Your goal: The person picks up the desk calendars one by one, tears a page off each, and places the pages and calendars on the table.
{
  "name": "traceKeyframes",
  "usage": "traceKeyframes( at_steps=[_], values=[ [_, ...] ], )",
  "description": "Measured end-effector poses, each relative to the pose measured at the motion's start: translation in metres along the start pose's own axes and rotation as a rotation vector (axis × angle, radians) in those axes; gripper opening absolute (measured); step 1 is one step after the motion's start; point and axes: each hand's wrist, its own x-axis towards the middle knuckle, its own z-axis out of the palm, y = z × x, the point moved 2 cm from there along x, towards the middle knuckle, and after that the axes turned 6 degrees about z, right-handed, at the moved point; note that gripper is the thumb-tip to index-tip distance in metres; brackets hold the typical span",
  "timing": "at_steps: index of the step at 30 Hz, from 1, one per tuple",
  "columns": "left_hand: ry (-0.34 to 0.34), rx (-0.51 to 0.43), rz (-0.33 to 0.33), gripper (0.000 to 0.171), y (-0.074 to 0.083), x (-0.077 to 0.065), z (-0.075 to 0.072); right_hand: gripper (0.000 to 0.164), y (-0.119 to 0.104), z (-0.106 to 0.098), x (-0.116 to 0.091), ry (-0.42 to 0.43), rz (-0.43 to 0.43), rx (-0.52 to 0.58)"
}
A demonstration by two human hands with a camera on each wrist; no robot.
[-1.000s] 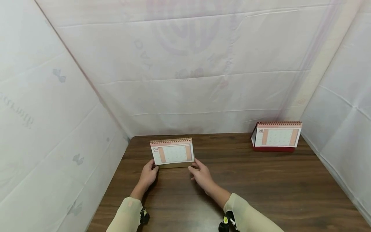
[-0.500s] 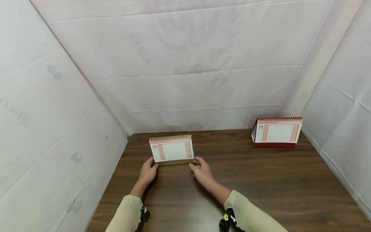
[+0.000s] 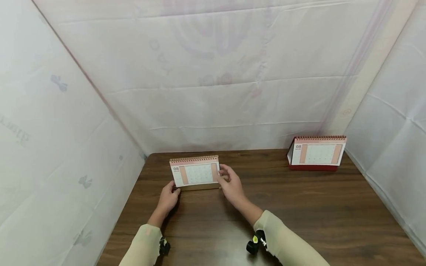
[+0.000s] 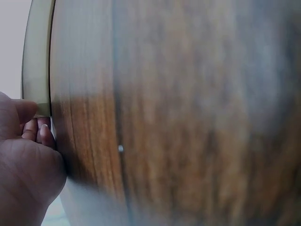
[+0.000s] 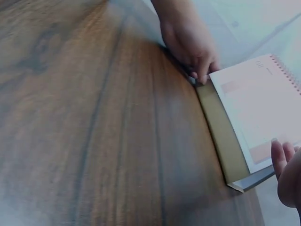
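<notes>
A spiral-bound desk calendar (image 3: 196, 173) with a gold-brown base stands toward the left back of the table, its page marked 08 in mirrored print. At its lower left corner my left hand (image 3: 168, 197) pinches the base, thumb in front. The left wrist view shows that thumb on the base strip (image 4: 37, 61), with the left hand (image 4: 28, 155) beside it. My right hand (image 3: 232, 187) is at the calendar's right edge, fingers loosely bent. In the right wrist view, the right hand's fingers (image 5: 278, 160) overlap the page's near end; the gold base (image 5: 221, 132) rests on the wood.
A second desk calendar (image 3: 317, 153) with a dark red base stands at the back right of the brown wooden table (image 3: 299, 210). White printed sheeting (image 3: 213, 107) rises behind the table and along both sides.
My right hand has moved up from the calendar's lower right corner along its right edge. The left hand stays at the lower left corner, and the calendar stands nearly as before.
</notes>
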Motion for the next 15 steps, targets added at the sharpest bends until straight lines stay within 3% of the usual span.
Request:
traceKeyframes(
  at_steps=[15],
  values=[
    [0.023, -0.022, -0.025, 0.033, 0.0, 0.0, 0.001, 0.041, -0.012, -0.001, 0.014, -0.01, -0.015, 0.06]
  ],
)
